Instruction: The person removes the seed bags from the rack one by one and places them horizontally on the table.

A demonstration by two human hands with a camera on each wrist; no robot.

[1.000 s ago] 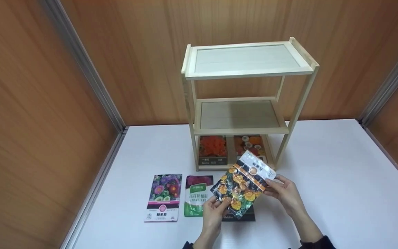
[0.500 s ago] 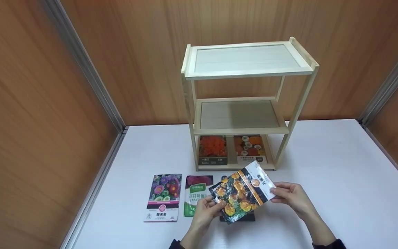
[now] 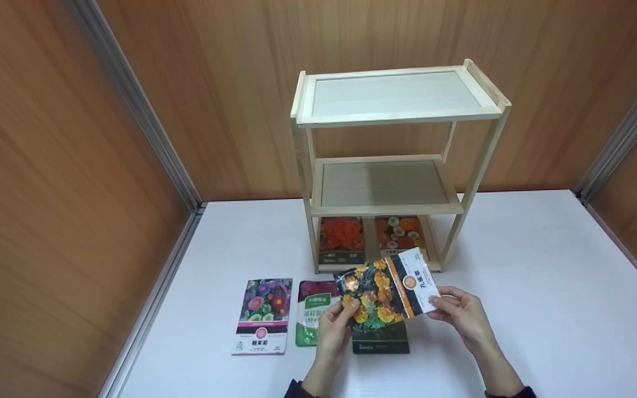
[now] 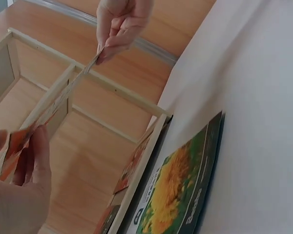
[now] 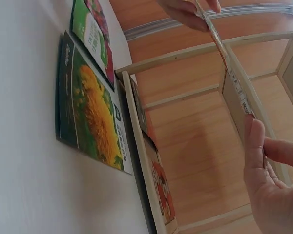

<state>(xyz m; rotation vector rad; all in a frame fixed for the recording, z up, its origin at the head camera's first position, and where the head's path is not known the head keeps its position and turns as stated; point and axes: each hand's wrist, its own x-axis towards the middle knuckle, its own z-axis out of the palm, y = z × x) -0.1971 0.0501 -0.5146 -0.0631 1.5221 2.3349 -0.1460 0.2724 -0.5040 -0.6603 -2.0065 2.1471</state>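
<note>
Both hands hold up a seed packet (image 3: 379, 290) printed with orange-yellow flowers and a white end, tilted in front of the shelf. My left hand (image 3: 334, 331) pinches its flowered lower-left edge; my right hand (image 3: 462, 315) pinches the white right end. In both wrist views the packet is seen nearly edge-on. Below it on the table lies a dark green packet (image 3: 380, 340) with a yellow flower (image 4: 171, 183), partly hidden in the head view. To its left are a green-and-white packet (image 3: 307, 315) and a packet with purple and red flowers (image 3: 262, 315).
A three-tier wooden shelf (image 3: 387, 210) stands behind the hands on the white table (image 3: 539, 265). Its bottom tier bears a red-flower packet (image 3: 342, 235) and an orange-and-white-flower packet (image 3: 398, 232). Wooden panels (image 3: 230, 99) close off the back and sides.
The held packet has turned clockwise, nearer to level, with its white end now pointing right. Both hands have shifted with it and keep their hold; the packets on the table stay put.
</note>
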